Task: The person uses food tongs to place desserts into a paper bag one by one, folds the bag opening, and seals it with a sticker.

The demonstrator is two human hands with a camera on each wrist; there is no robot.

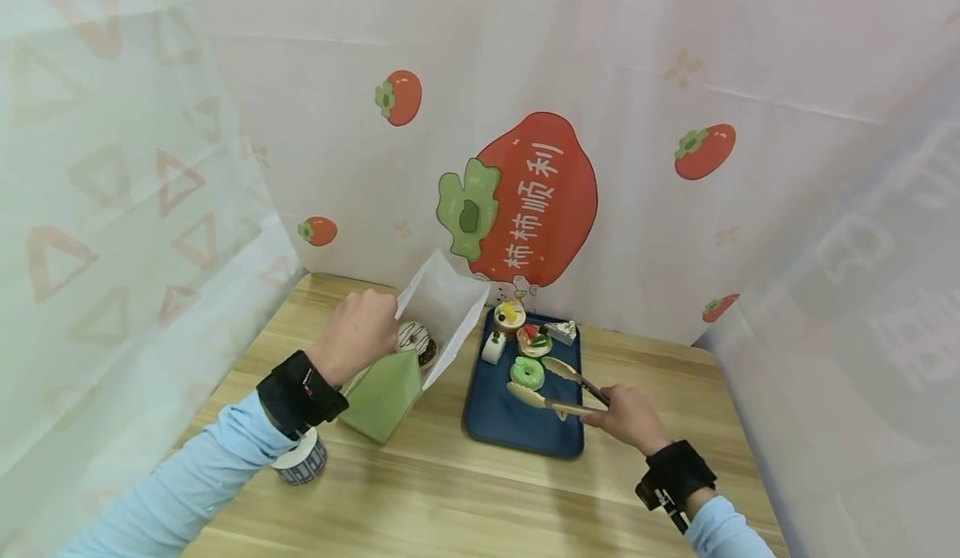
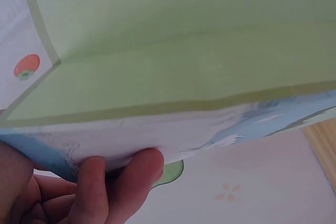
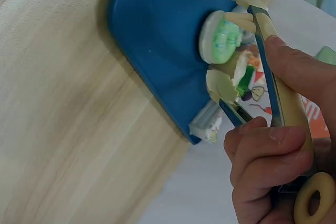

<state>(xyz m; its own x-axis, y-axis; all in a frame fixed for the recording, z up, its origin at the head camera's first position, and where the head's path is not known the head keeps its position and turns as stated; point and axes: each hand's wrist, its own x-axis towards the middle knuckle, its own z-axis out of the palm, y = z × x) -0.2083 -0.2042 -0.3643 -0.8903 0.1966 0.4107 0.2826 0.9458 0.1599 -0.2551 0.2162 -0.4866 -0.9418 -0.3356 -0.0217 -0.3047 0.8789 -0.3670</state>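
My left hand (image 1: pixel 360 333) grips the rim of a green paper bag (image 1: pixel 386 396), which leans on the table with its white inside showing. In the bag sits a donut (image 1: pixel 416 341) with white icing and dark stripes. The left wrist view shows curled fingers (image 2: pixel 139 174) against the bag's side. My right hand (image 1: pixel 630 418) holds a pair of tongs (image 1: pixel 566 408) with cream tips, spread apart over a blue tray (image 1: pixel 517 437). A green donut (image 1: pixel 527 373) lies on the tray between the tong tips; whether they touch it I cannot tell.
Behind the green donut, the tray carries a fruit tart (image 1: pixel 534 341), another tart (image 1: pixel 510 316), a small white cake (image 1: pixel 493 347) and a cake slice (image 1: pixel 561 332). A roll of tape (image 1: pixel 302 460) stands under my left forearm. Printed cloth hangs behind the table and at both sides.
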